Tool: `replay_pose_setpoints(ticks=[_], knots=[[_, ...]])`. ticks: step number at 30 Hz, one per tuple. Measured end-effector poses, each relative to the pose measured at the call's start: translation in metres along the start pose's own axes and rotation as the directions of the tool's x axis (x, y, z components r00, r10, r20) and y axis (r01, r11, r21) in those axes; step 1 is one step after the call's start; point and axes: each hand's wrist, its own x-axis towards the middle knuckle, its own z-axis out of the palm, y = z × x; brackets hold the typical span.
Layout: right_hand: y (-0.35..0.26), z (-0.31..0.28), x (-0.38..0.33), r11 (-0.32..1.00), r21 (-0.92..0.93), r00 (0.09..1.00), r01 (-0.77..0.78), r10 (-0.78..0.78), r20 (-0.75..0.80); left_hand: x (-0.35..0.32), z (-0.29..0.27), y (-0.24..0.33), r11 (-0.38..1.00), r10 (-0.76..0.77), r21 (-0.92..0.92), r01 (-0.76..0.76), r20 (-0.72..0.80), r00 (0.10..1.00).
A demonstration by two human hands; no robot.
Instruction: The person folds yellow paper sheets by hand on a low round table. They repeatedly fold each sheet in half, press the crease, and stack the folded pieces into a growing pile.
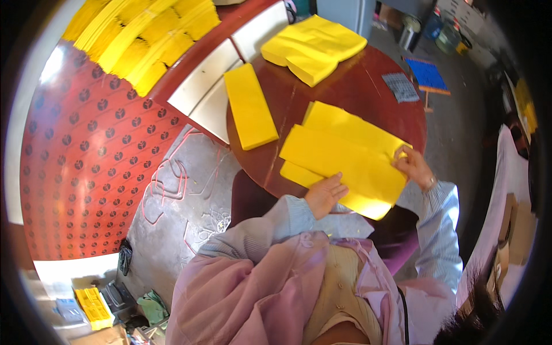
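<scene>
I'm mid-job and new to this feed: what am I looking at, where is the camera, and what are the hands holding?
There is no machine here. A person works with two bare hands, and the one picture comes from a wide fisheye camera worn on the head, looking down. That is why straight edges bend near the rim and the forearms come in from below.

The surface is a round dark red table. In front of the person lies a stack of large yellow sheets. The left hand rests flat on its near edge. The right hand pinches the sheets at their right edge. Further off on the table are a long yellow pile and a bigger yellow heap. More yellow sheets lie off the table at upper left, above a red patterned mat.
</scene>
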Motion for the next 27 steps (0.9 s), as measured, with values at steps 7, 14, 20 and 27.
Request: replay_pose_setpoints(ticks=[7, 14, 20, 27], knots=[[-0.02, 0.032, -0.046, 0.966, 0.24, 0.982, -0.098, 0.055, 0.178, -0.01, 0.05, 0.045, 0.995, 0.068, -0.037, -0.092, -0.422, 0.904], [-0.081, 0.164, 0.042, 0.959, 0.275, 0.984, 0.074, -0.116, 0.137, -0.036, -0.024, 0.219, 0.843, 0.439, 0.406, -0.352, -0.144, 0.887], [-0.128, 0.258, 0.186, 0.87, 0.453, 0.968, 0.195, -0.245, 0.055, 0.002, -0.125, 0.373, 0.802, 0.388, 0.533, -0.269, -0.122, 0.914], [-0.096, 0.297, 0.241, 0.976, 0.178, 0.992, 0.126, -0.119, -0.049, 0.055, -0.208, 0.364, 0.831, 0.342, 0.556, -0.005, -0.503, 0.794]])
